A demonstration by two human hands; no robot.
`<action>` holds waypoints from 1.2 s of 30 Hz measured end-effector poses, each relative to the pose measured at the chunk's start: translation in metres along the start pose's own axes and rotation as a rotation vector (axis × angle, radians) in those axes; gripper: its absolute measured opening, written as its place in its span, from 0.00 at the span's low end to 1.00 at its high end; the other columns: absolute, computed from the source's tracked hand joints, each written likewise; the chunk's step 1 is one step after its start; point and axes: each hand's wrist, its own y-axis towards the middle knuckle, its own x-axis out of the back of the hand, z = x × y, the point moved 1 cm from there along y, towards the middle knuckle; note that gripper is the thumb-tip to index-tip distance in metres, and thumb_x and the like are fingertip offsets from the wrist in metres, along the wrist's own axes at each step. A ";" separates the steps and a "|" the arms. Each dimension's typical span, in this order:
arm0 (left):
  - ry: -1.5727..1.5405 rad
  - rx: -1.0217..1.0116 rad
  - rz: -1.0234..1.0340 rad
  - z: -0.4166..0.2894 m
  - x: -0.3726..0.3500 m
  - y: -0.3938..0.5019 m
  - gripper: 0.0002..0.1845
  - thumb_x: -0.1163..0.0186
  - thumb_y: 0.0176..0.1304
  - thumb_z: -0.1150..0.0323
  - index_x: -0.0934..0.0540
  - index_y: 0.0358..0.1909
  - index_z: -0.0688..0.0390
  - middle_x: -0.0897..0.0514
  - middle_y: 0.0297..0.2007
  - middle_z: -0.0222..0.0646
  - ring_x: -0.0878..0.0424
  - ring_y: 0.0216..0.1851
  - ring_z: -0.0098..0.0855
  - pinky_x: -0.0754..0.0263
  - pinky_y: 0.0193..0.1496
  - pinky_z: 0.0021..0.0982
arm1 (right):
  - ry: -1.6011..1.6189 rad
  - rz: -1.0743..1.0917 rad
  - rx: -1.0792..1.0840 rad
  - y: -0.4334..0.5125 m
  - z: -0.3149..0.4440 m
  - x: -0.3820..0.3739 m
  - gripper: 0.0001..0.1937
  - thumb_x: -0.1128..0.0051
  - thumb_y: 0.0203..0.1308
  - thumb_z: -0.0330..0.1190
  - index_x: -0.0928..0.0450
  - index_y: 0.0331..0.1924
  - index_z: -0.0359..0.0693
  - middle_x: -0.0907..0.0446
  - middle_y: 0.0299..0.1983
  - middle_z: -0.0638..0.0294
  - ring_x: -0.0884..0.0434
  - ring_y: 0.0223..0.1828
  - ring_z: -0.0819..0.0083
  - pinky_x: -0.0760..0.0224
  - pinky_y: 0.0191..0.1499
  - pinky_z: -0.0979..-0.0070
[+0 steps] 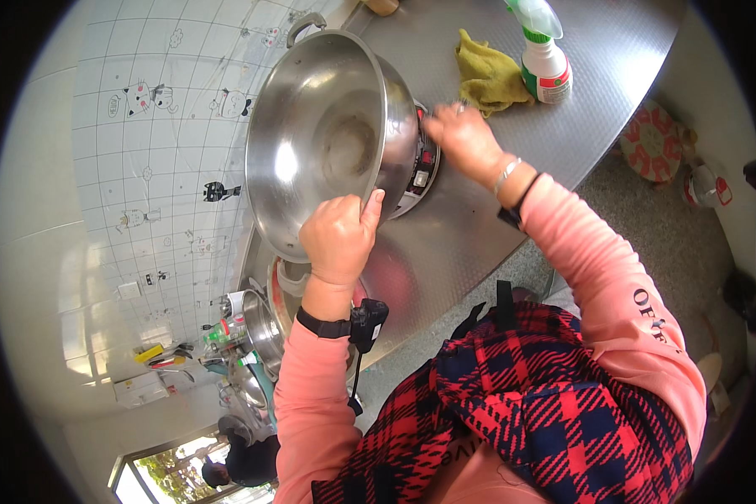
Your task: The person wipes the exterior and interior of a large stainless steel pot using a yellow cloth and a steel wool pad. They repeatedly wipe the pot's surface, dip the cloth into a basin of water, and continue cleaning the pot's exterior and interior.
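A wide stainless steel wok [353,138] is tipped on its side, its hollow facing the tiled wall. My left hand [339,236] grips it at the near rim, thumb over the edge; any handle there is hidden by my fist. Behind the wok is a round appliance base [423,179] with a dark panel, red marks and a pale switch. My right hand [463,135] is against the top of this panel, fingers curled and slightly blurred. Whether it holds anything is hidden. A yellow-green cloth [491,75] lies just beyond it on the metal counter [460,220].
A white spray bottle [547,69] with a green collar stands beside the cloth. Steel pots [261,331] and bottles crowd the counter to the left. Another person [252,460] in dark clothing is near the window. A patterned stool [652,142] stands beyond the counter's right edge.
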 end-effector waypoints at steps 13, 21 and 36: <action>0.021 0.007 -0.036 0.000 -0.003 0.001 0.22 0.38 0.54 0.56 0.33 0.09 0.55 0.28 0.12 0.32 0.28 0.16 0.36 0.37 0.17 0.35 | 0.077 -0.013 -0.010 -0.034 0.052 0.000 0.04 0.48 0.43 0.28 0.26 0.26 0.41 0.26 0.29 0.57 0.23 0.30 0.62 0.29 0.32 0.67; 0.055 0.015 -0.058 0.000 -0.005 0.002 0.22 0.40 0.55 0.55 0.31 0.10 0.55 0.26 0.13 0.33 0.27 0.16 0.37 0.36 0.17 0.36 | 0.030 0.034 -0.055 -0.041 0.078 -0.013 0.04 0.48 0.44 0.29 0.25 0.26 0.40 0.26 0.29 0.59 0.23 0.33 0.64 0.30 0.34 0.68; 0.009 0.032 -0.052 0.000 -0.006 0.005 0.20 0.39 0.54 0.55 0.29 0.11 0.54 0.25 0.14 0.35 0.25 0.17 0.38 0.33 0.18 0.37 | 0.330 0.293 -0.729 -0.014 0.026 -0.025 0.11 0.44 0.47 0.31 0.23 0.36 0.40 0.21 0.32 0.48 0.23 0.39 0.49 0.30 0.43 0.60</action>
